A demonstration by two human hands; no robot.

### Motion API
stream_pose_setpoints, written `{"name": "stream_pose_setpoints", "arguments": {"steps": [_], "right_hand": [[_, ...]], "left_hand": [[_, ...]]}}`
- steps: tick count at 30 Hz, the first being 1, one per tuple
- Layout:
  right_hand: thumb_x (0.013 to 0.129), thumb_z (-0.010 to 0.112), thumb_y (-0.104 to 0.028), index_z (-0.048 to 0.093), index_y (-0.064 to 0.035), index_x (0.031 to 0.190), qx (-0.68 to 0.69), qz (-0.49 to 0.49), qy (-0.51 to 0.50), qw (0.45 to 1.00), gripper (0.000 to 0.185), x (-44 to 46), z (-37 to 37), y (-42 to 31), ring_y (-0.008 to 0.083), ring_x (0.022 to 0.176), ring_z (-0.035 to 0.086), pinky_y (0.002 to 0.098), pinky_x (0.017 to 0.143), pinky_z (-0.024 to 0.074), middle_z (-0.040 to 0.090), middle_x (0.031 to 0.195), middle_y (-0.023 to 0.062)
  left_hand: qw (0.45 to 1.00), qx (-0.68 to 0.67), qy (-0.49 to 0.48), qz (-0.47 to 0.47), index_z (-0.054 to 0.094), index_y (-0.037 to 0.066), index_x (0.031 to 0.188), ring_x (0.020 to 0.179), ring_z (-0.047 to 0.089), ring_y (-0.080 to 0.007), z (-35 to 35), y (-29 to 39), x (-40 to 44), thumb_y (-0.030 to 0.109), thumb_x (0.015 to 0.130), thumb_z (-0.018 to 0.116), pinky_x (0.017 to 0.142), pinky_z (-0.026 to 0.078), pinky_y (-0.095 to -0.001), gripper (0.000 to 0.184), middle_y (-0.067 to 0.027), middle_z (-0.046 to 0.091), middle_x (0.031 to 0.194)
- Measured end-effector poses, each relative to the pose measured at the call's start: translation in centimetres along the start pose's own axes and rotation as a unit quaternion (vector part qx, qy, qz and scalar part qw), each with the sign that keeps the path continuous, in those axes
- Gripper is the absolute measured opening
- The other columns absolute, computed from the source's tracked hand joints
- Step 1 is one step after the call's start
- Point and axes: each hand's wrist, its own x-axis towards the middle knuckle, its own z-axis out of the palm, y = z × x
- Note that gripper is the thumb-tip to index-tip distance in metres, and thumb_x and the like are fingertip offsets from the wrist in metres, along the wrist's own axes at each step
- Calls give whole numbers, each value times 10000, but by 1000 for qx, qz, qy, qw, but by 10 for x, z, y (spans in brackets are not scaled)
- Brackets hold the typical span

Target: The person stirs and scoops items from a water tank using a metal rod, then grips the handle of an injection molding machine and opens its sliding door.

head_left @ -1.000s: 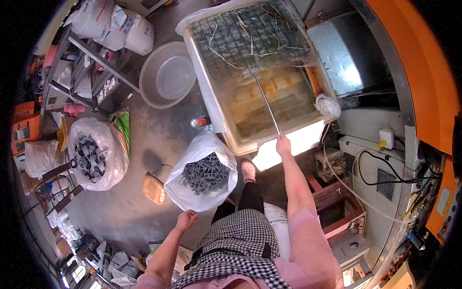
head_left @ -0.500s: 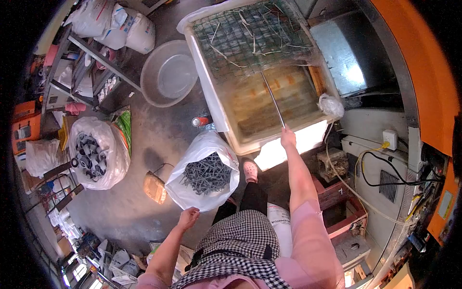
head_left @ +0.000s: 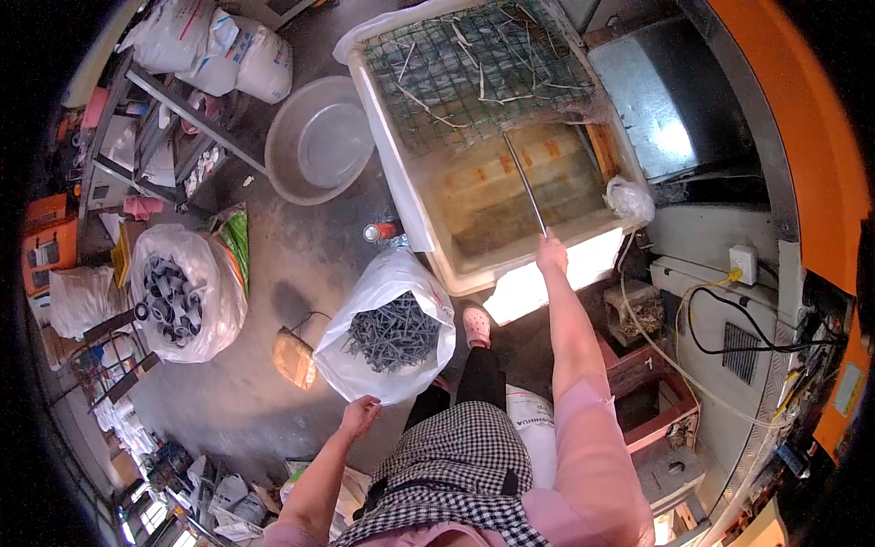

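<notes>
Recorded: metal rod (head_left: pixel 526 187) in right hand (head_left: pixel 550 253), extended over tank (head_left: pixel 460 281)

Found metal rod gripped at its near end, right hand closed firmly around it, arm stretched forward. Observed metal rod slanting over the near rim, above the open, murky part of the tank, far end close to the edge of a green mesh (head_left: pixel 437 73). Cannot tell from this view about contact between tip and mesh. Noted pale stalks (head_left: pixel 460 35) scattered across the mesh, a wooden strip (head_left: pixel 602 150) along the inner wall, and a crumpled plastic bag (head_left: pixel 629 199) at the near corner.

Found left hand (head_left: pixel 361 416) at the near edge of a white sack (head_left: pixel 365 378), fingers bent and close together. Cannot tell between a pinch on the edge and a position just beside it. Observed white sack open, heaped with dark grey pieces (head_left: pixel 394 333), near a pink shoe (head_left: pixel 475 326).

Also listed: a round basin (head_left: pixel 325 143) beside the tank, a red can (head_left: pixel 383 232) between basin and white sack, a brown pouch (head_left: pixel 293 357) near the white sack and, farther off, a clear bag (head_left: pixel 223 314) of grey rings (head_left: pixel 173 301).
</notes>
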Motion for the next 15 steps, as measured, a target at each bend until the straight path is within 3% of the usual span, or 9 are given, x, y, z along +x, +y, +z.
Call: {"name": "stream_pose_setpoints", "arguments": {"steps": [7,15], "right_hand": [[855,377,-299,392,-214,1198,-96,2,16,995,354,0,-4,13,320,855,562,425,730,452,582,914,162],[850,381,-311,392,-183,1202,-43,-35,51,997,374,30,1,25,343,847,553,435,728,444,571,922,184]], "left_hand": [[1000,-3,6,3,536,1,938,645,581,-137,2,8,-3,164,799,529,589,460,-250,214,-87,605,723],[999,28,-12,-12,524,7,965,658,579,-132,4,17,5,164,806,530,583,467,-253,224,-93,608,762]]}}
